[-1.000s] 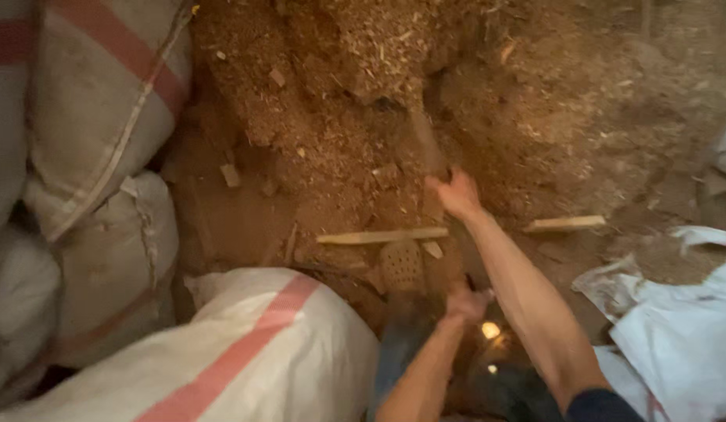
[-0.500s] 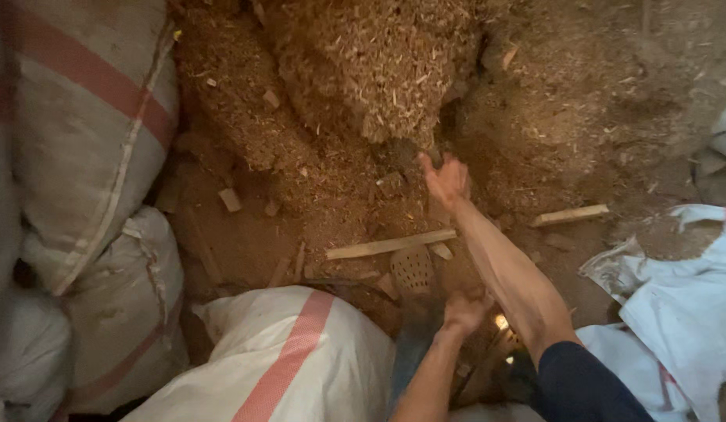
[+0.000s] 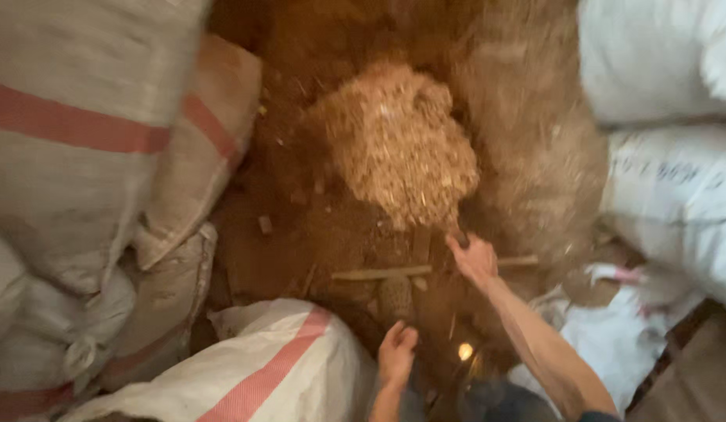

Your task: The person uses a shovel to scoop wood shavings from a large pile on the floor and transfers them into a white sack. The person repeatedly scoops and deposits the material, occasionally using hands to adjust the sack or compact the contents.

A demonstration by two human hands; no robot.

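A single view, from a camera worn on the person's head, looking steeply down and slightly forward at the ground in front of them. The person's own arms enter from the bottom edge, with the left hand (image 3: 397, 352) low and centre and the right hand (image 3: 474, 259) reaching further up, so the camera sits close, about an arm's reach above the work. A heap of sawdust (image 3: 402, 144) fills the upper centre. Striped sacks (image 3: 81, 148) crowd the left edge, white sacks (image 3: 668, 117) the right. The picture is blurred throughout.
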